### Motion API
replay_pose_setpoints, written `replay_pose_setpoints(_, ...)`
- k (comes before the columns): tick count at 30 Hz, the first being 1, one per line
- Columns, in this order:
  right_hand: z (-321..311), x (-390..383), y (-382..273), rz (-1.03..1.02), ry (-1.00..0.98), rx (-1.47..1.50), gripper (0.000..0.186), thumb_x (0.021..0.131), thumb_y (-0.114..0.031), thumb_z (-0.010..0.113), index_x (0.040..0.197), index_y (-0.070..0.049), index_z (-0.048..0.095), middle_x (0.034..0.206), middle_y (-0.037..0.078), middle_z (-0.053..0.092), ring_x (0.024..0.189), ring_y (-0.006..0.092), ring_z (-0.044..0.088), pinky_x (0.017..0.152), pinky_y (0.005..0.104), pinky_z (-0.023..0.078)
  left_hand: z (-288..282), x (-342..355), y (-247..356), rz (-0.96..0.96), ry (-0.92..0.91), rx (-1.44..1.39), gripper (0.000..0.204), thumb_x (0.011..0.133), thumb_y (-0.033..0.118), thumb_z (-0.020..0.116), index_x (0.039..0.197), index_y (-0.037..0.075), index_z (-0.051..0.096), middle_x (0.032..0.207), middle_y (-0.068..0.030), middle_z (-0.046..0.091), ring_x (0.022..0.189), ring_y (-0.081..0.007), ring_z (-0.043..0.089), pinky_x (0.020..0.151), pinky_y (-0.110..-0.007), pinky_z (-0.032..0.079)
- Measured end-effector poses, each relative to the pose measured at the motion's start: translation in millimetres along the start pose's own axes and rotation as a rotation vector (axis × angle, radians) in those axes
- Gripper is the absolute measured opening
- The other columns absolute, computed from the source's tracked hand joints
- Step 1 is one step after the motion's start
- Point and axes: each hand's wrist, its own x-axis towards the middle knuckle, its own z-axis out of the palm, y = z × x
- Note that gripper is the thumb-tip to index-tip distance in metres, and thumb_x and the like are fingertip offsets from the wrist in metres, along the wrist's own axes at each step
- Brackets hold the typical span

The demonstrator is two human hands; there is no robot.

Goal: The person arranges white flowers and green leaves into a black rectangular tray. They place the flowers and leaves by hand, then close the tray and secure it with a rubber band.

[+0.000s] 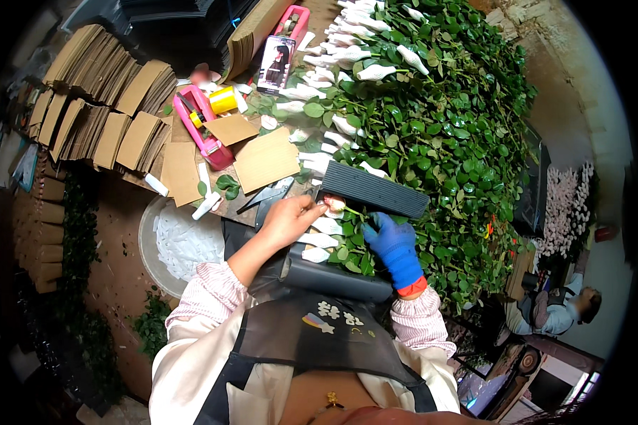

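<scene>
My bare left hand (290, 218) pinches a pale pink rose bloom (334, 203) with thumb and fingertips. My right hand (393, 244), in a blue glove with a red cuff, closes around the same rose's green stem, among the leaves. Just beyond both hands lies a black ribbed sheet (374, 190), slanting over the flowers. Under and beside the rose are several buds in white net sleeves (319, 239), their heads toward the left. A dark-handled cutting tool (266, 194) rests left of my left hand. Parts of my right fingers are hidden by leaves.
Leafy rose stems (446, 127) pile up along the right. Cardboard pieces (266, 160), a pink tape dispenser (200, 127), a yellow roll (223, 100) and a picture-covered box (275, 65) lie at left. A tub (149, 244) holds white sleeves; a person (556, 309) is far right.
</scene>
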Motion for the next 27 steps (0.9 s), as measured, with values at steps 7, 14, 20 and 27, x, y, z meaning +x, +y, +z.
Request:
replay_pose_setpoints(7,29,0,11,-0.079,0.156,-0.001,0.030,0.084,-0.041,0.077,0.103,-0.019,0.072,0.081,0.006,0.075,0.067,0.0323,0.069,0.066,0.0458,0.054,22,-2,-17,0.075,0.133,-0.278,0.023,0.093,0.020,0.070,0.084,-0.001,0.070,0.075,-0.0102,0.068,0.066,-0.0199,0.062,0.064,-0.033,0.048)
replay_pose_setpoints(14,20,-2,10,-0.051,0.048,0.049,0.039,0.083,-0.045,0.077,0.108,-0.016,0.071,0.087,0.009,0.075,0.072,0.0334,0.071,0.070,0.0468,0.056,-31,-14,-31,-0.038,0.465,-0.883,0.018,0.093,0.001,0.061,0.076,0.004,0.057,0.081,0.0001,0.066,0.076,-0.0076,0.057,0.070,-0.024,0.046)
replay_pose_setpoints(20,-3,-2,2,-0.077,-0.143,-0.015,0.059,0.083,-0.051,0.076,0.126,-0.013,0.062,0.090,0.012,0.074,0.082,0.0340,0.072,0.079,0.0461,0.055,-27,-25,0,-0.004,0.020,-0.089,0.028,0.090,0.029,0.073,0.084,0.005,0.059,0.076,-0.0084,0.064,0.070,-0.0213,0.063,0.066,-0.037,0.050)
replay_pose_setpoints(27,-3,-2,-13,-0.018,-0.226,-0.104,0.059,0.085,-0.051,0.074,0.127,-0.013,0.057,0.094,0.009,0.075,0.083,0.0323,0.072,0.073,0.0460,0.053,-7,-27,-20,0.085,0.093,-0.310,0.021,0.097,0.017,0.066,0.085,0.000,0.063,0.078,-0.0063,0.065,0.073,-0.0139,0.062,0.065,-0.034,0.048)
